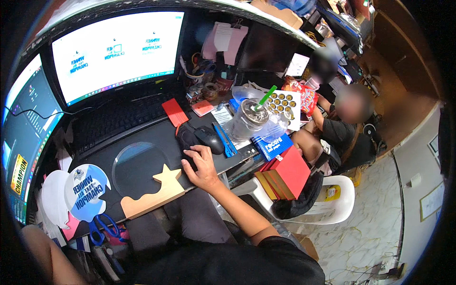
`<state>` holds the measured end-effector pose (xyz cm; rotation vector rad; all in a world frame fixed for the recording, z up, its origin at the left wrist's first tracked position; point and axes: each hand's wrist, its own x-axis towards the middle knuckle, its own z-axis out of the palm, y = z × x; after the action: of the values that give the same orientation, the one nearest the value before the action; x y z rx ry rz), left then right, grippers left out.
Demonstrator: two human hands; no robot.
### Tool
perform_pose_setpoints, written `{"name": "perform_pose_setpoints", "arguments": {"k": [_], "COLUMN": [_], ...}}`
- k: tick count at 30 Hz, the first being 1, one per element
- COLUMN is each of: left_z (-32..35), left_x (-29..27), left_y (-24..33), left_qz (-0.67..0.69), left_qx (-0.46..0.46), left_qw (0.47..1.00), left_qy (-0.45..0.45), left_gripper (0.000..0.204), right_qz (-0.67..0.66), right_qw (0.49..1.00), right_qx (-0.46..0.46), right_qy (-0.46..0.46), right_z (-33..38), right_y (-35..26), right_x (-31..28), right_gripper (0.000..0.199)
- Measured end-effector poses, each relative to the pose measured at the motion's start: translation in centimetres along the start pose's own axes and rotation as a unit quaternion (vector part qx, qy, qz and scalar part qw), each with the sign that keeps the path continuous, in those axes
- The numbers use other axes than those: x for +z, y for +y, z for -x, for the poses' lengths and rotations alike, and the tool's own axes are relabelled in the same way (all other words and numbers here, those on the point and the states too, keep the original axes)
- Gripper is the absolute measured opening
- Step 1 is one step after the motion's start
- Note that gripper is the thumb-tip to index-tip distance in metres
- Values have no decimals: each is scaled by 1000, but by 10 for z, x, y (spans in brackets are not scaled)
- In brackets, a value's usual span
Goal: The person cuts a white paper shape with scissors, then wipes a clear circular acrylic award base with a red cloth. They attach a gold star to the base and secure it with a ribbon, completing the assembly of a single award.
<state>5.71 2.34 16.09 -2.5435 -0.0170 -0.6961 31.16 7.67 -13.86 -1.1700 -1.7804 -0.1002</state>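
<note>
My right hand (202,168) lies over the desk's front edge with its fingers spread, and no object shows in it. Just beyond its fingertips are a black computer mouse (209,138) and another dark item (186,138), whose kind I cannot make out. Left of the hand, a pale wooden piece (152,202) with a wavy top and a star rests along the desk edge. Behind it a clear round disc (140,166) lies flat. My left forearm (52,259) shows at the lower left; its hand is out of sight. Near it are blue-handled scissors (104,230) and a blue-and-white printed cutout (88,192).
A lit monitor (118,52) and a black keyboard (109,114) stand behind. To the right are a blue cutter (224,140), a plastic cup (251,118) with a green straw, and red books (287,175) on a white chair (339,202). Another person (349,133) sits further right.
</note>
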Motion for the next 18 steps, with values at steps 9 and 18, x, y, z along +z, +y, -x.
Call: {"name": "perform_pose_setpoints", "arguments": {"k": [9, 18], "left_z": [-17, -19], "left_x": [7, 8], "left_y": [6, 12], "left_qz": [26, 33], "left_qx": [30, 35], "left_qw": [999, 999], "left_qy": [-8, -5], "left_gripper": [22, 31], "right_qz": [-24, -15], "right_qw": [1000, 1000], "right_qx": [6, -10], "right_qy": [2, 6], "right_z": [0, -2], "right_y": [1, -1], "right_x": [0, -1], "right_gripper": [27, 26]}}
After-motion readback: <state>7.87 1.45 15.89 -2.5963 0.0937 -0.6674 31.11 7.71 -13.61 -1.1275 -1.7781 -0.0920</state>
